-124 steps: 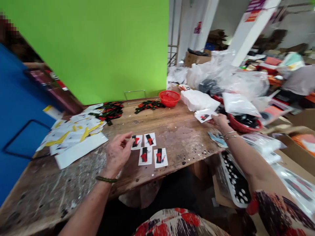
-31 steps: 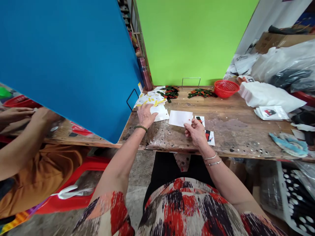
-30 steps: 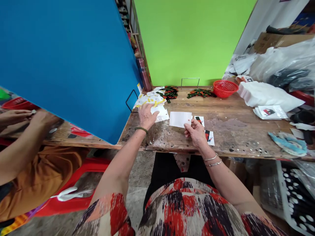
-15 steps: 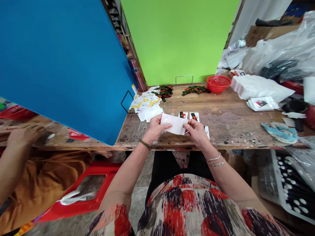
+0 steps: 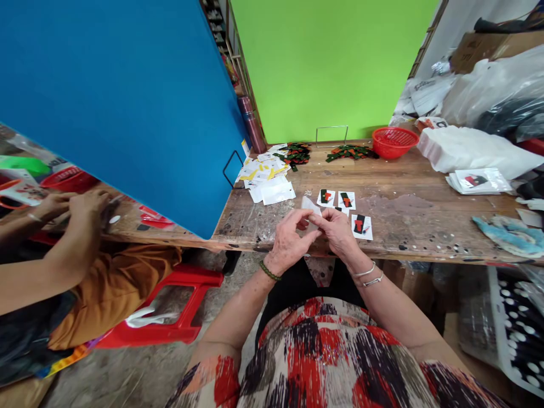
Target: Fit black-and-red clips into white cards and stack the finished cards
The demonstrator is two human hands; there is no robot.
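Near the front edge of the wooden table, my left hand (image 5: pixel 291 238) and my right hand (image 5: pixel 338 229) meet at a small translucent white bag (image 5: pixel 310 205). The fingers of my right hand pinch it. My left fingers are curled at its near side, with the thumb stretched toward the right hand; their exact contact is hard to see. Just beyond and right of my hands lie white cards with dark and red pieces, among them a left card (image 5: pixel 326 198), a middle card (image 5: pixel 347 200) and a right card (image 5: pixel 361 227). Another card is partly hidden by my right hand.
Behind are white bags (image 5: pixel 278 191), yellow-and-white papers (image 5: pixel 263 169), dark-and-orange piles (image 5: pixel 351 152), a red basket (image 5: pixel 394 143) and a green panel (image 5: pixel 331 68). A blue panel (image 5: pixel 127 102) stands left, beside another person's hands (image 5: pixel 85 207). A blue cloth (image 5: pixel 508 235) lies right.
My hands have come together, and the bag, earlier spread flat between them, is now mostly hidden by the fingers. The view has shifted, showing more of the cards and the other person.
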